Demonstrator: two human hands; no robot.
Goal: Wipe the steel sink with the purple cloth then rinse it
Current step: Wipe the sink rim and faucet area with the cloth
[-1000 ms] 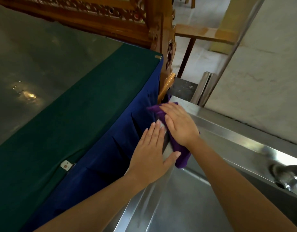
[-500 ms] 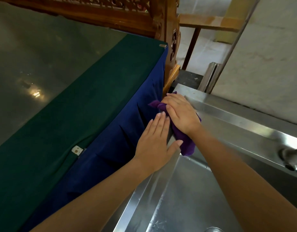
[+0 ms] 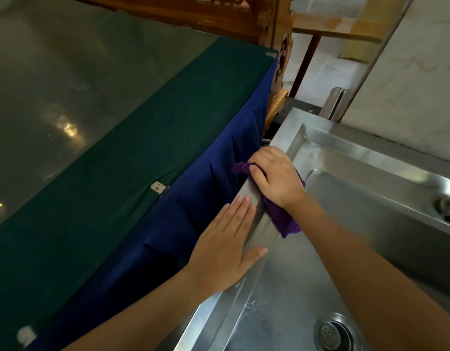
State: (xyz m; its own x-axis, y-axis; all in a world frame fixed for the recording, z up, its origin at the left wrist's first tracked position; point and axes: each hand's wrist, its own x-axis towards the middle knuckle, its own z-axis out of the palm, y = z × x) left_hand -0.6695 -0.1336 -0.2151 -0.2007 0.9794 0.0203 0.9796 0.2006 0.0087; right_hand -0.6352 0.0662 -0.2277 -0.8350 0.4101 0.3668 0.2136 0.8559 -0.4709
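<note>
The steel sink (image 3: 350,150) fills the lower right, its basin wet and its round drain strainer (image 3: 333,334) near the bottom edge. My right hand (image 3: 277,178) grips the bunched purple cloth (image 3: 282,219) on the sink's left rim, fingers curled over it. The cloth's ends stick out left of my fingers and below my wrist into the basin. My left hand (image 3: 229,247) lies flat on the same rim, nearer to me, fingers straight, thumb reaching over the inner edge. A tap (image 3: 448,205) pokes in at the right edge.
A table with a green top (image 3: 122,168) and a blue skirt (image 3: 201,206) stands tight against the sink's left side. Carved wooden furniture (image 3: 277,29) rises behind it. A pale wall (image 3: 408,84) runs along the sink's far side.
The view has tilted down, bringing the basin and drain into sight. My right hand with the cloth has slid back along the left rim toward me. My left hand stays flat on the rim.
</note>
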